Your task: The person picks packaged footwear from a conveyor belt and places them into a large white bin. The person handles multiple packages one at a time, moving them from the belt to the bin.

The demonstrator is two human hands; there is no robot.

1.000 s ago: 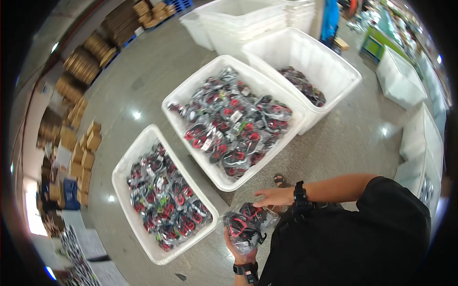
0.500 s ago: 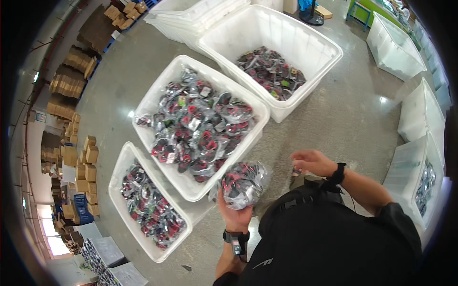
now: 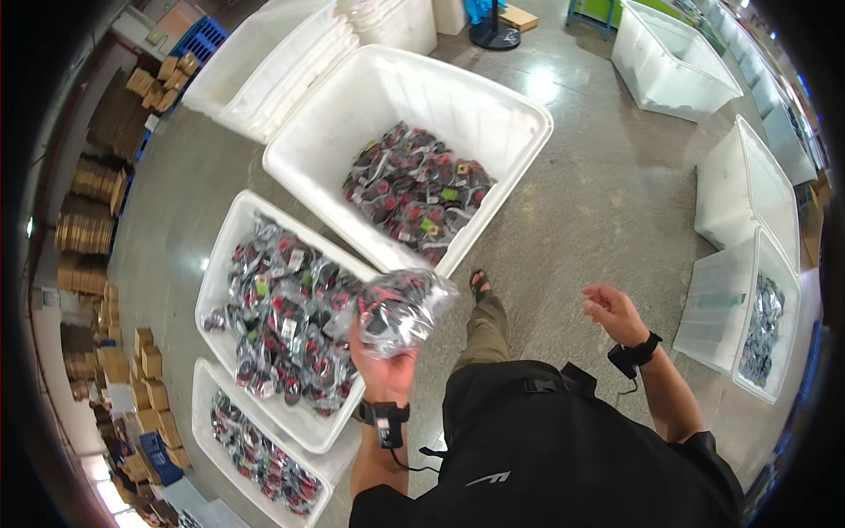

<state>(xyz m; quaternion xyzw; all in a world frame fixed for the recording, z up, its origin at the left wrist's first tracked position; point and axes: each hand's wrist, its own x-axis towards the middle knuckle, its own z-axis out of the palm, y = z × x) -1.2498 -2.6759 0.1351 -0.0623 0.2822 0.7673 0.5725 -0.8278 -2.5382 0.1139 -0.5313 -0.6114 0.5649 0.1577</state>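
My left hand (image 3: 387,371) holds up a clear plastic bag (image 3: 400,312) with black and red pieces inside, whose kind I cannot make out through the shiny film. The bag is above the right corner of a white tub (image 3: 339,431), which is heaped with similar bagged pieces (image 3: 286,317). Just beyond it stands a bigger white tub (image 3: 493,97), its bottom covered with more black and red bagged pieces (image 3: 422,189). Away to the right, my right hand (image 3: 616,315) hangs over the floor with nothing in it, fingers loosely bent and partly apart.
A third white tub (image 3: 207,440) of bagged pieces stands at the near left. Nested white tubs (image 3: 264,66) are at the back left, and more tubs (image 3: 717,299) line the right side. Cardboard boxes (image 3: 150,361) are stacked along the left. A black stand base (image 3: 495,37) is at the back.
I have turned and stepped, so the tubs sit lower and further left in view. The held bag is now nearer the big tub. My right hand has moved away from my waist, outward.
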